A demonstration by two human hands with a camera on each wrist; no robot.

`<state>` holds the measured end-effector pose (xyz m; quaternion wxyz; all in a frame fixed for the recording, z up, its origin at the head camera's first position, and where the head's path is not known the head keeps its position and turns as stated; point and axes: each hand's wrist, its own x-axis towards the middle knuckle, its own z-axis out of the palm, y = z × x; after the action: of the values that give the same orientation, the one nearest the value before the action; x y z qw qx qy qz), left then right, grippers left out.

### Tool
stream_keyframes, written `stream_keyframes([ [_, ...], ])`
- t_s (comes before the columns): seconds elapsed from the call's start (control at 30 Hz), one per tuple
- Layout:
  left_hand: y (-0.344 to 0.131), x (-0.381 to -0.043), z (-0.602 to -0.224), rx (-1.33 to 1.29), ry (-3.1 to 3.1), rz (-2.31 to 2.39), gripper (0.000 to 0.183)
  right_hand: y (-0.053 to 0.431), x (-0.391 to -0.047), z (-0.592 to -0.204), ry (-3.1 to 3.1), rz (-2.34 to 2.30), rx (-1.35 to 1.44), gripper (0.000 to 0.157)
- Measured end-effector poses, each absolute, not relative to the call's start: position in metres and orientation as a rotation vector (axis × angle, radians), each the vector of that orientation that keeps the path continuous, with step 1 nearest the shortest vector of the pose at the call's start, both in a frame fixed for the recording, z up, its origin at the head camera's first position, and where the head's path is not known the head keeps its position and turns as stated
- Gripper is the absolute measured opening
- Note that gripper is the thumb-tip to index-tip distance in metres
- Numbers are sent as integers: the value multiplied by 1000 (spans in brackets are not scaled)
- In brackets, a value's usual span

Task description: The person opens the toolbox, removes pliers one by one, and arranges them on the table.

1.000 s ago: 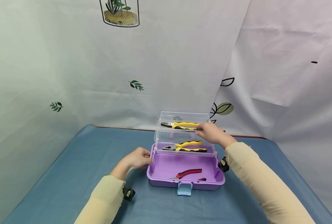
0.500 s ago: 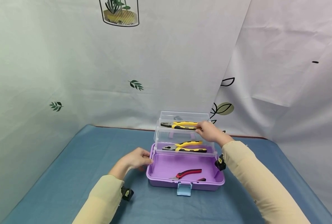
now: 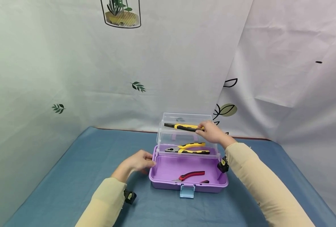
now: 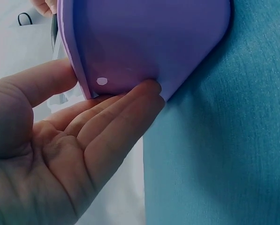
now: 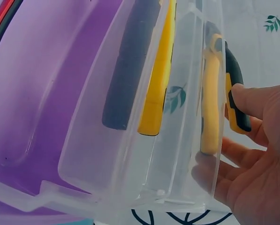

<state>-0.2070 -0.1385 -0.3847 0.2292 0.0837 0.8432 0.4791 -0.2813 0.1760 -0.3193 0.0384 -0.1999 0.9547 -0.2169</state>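
My left hand (image 3: 138,160) holds the left side of an open purple toolbox (image 3: 163,185). In the left wrist view its thumb touches the rim and its fingers lie against the outer wall (image 4: 130,42). My right hand (image 3: 211,131) pinches one handle (image 5: 238,101) of yellow-and-black pliers (image 3: 182,127) at the upper clear tray. These pliers are tipped, one handle raised above the tray edge. A second pair of yellow-and-black pliers (image 3: 194,152) lies in the lower clear tray (image 3: 168,138). Red-and-black pliers (image 3: 191,175) lie in the box's bottom, partly hidden by the front wall.
A light blue latch (image 3: 187,191) hangs from the toolbox front. The box stands on a blue cloth-covered table (image 3: 105,157). Behind it hangs a white printed curtain (image 3: 168,63), close to the raised trays.
The pliers in the upper tray have turned from lying flat to being tipped on edge in my right hand. My left hand has stayed at the toolbox's left side.
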Motion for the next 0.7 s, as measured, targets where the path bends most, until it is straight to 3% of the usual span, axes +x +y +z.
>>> stream_keyframes([
  [0.13, -138, -206, -385, 228, 2320, 1317, 31, 176, -282, -319, 2897, -708, -599, 34],
  [0.37, -138, -206, -385, 218, 2302, 1333, 32, 173, -284, -317, 2839, -712, -532, 63],
  [0.7, -139, -207, -385, 229, 2297, 1331, 34, 168, -290, -314, 2716, -808, -512, 70],
])
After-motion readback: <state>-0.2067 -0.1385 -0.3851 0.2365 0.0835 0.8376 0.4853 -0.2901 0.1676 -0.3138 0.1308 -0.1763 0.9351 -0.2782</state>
